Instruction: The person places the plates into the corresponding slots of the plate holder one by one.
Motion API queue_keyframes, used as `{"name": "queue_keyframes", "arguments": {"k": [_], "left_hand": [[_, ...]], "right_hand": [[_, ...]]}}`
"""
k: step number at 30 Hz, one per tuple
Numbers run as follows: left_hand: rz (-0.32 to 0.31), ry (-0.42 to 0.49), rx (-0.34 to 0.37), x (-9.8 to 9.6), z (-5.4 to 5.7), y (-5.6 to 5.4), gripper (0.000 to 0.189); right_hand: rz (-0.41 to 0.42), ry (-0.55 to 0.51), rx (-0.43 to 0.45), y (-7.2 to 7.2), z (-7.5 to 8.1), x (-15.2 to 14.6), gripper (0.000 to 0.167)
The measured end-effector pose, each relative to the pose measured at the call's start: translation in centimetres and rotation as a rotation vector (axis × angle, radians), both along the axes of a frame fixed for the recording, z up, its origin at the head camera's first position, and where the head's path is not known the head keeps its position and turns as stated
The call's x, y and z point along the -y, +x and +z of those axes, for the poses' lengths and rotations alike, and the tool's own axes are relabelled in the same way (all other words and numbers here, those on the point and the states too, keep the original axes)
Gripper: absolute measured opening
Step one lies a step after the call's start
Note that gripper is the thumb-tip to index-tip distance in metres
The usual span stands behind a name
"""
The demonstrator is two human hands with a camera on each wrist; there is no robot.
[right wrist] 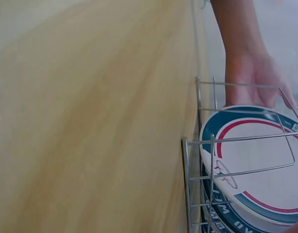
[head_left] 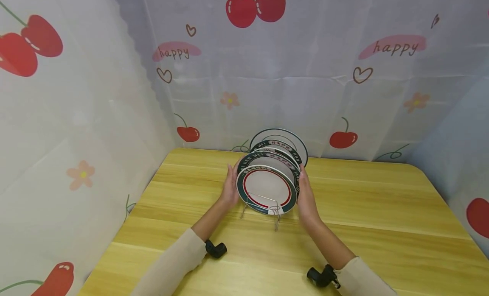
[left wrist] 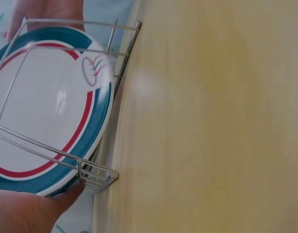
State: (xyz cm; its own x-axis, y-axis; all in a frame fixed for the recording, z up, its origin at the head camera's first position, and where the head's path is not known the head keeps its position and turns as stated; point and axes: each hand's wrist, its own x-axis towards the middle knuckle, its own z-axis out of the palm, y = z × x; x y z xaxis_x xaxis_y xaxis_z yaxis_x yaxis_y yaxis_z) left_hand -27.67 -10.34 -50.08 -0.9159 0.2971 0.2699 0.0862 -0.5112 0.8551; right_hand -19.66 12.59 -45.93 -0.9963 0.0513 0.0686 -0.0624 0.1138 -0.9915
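Several round plates [head_left: 267, 188] stand on edge in a wire plate rack [head_left: 276, 222], one behind another. The front plate [left wrist: 42, 107] is white with a green rim, a red ring and a small logo low on its rim. My left hand [head_left: 230, 188] is at the left edges of the plates; in the left wrist view a digit reaches the rack's lower wires. On the opposite side, my right hand [head_left: 307, 198] lies along the plates' right edges, its fingers pointing up and away. Plates and rack hide part of both hands.
The rack stands on a wooden table [head_left: 363, 228]. Behind and beside it hang pale cloth sheets [head_left: 267, 105] printed with cherries, hearts and flowers. A black camera [head_left: 215, 249] is on the left wrist, another black camera [head_left: 322, 275] on the right.
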Motion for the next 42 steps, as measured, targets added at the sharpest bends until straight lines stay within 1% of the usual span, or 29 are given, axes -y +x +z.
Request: {"name": "queue_keyframes", "arguments": {"k": [3, 6, 9, 15, 19, 24, 27, 32, 37, 42], "left_hand": [[0.036, -0.004, -0.008, -0.6, -0.1, 0.6, 0.078], [0.062, -0.001, -0.021, -1.1, -0.1, 1.3, 0.072], [0.084, 0.018, -0.015, -1.6, 0.0, 1.9, 0.067], [0.119, 0.005, 0.015, -2.5, 0.0, 2.9, 0.061], [0.135, -0.004, 0.013, -2.8, -0.1, 3.2, 0.057], [0.151, -0.008, -0.001, -3.3, -0.2, 3.6, 0.059], [0.164, -0.025, -0.011, -3.6, -0.3, 3.8, 0.059], [0.185, -0.054, -0.011, -3.8, -0.5, 4.0, 0.056], [0.213, -0.107, -0.019, -4.0, -0.8, 4.2, 0.055], [0.216, -0.088, -0.033, -4.1, -0.8, 4.3, 0.054]], "right_hand": [[-0.004, -0.021, 0.009, -0.2, 0.0, -0.5, 0.061], [-0.006, -0.044, 0.015, -0.4, 0.0, -1.0, 0.060], [-0.003, -0.059, 0.014, -0.5, 0.1, -1.4, 0.059], [-0.002, -0.116, 0.013, -0.5, 0.2, -1.9, 0.058], [0.000, -0.147, 0.021, -0.4, 0.2, -2.2, 0.057], [0.004, -0.155, 0.022, -0.5, 0.3, -2.5, 0.059], [0.012, -0.176, 0.012, -0.6, 0.4, -2.8, 0.061], [0.024, -0.205, 0.028, -0.8, 0.3, -3.0, 0.062], [0.019, -0.203, 0.037, -0.7, 0.4, -3.1, 0.060], [0.003, -0.151, 0.045, -0.7, 0.6, -3.2, 0.058]]}}
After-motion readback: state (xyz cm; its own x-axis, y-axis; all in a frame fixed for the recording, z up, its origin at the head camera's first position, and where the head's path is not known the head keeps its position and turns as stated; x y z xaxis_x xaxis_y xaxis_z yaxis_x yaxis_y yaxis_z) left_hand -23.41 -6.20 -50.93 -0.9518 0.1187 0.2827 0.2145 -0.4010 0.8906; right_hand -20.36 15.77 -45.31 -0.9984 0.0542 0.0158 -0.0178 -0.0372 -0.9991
